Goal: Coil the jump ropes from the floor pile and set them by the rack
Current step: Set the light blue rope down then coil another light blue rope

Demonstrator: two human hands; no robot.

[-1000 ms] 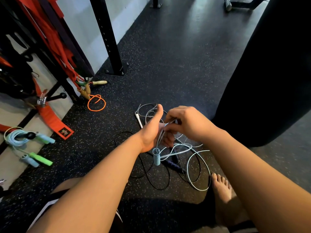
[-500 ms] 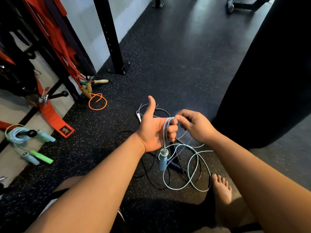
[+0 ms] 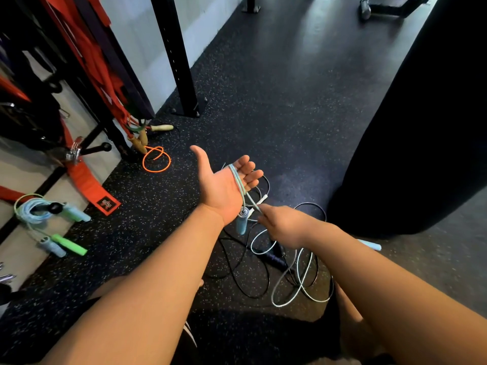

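Two rope strands (image 3: 238, 184) over left grip (image 3: 218, 189)

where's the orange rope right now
In the head view the orange rope lies looped on the floor, left of centre, beside the wooden handles at the rack foot, left of the left hand.

A single wide-angle camera sits at head height and faces forward and steeply down. Both forearms enter from the bottom edge and converge on frame centre. There the left hand (image 3: 224, 185) and right hand (image 3: 283, 225), with the blue rope (image 3: 238, 184) between them, lie close to the lens. The floor (image 3: 276, 88) fills the middle and runs to the top edge. The rack (image 3: 87, 83) occupies the left edge and a black bag (image 3: 421, 127) the right.
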